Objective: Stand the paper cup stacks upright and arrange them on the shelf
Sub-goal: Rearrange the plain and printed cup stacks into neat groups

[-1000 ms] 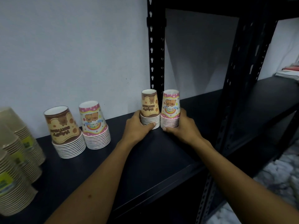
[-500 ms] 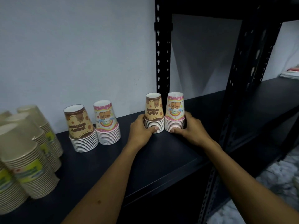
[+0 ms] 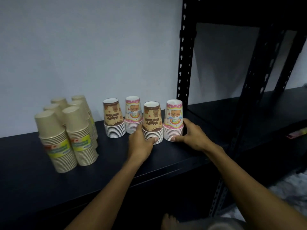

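Over the last second, the left hand point(image 3: 141, 143) and right hand point(image 3: 192, 135) had slid the brown printed paper cup stack point(image 3: 152, 123) and pink printed paper cup stack point(image 3: 174, 121) leftward along the black metal shelf point(image 3: 116, 163). Each hand gripped 1 stack's base. Both stood upright, touching, near 2 matching stacks point(image 3: 123, 118), so the arranging looked nearly done.
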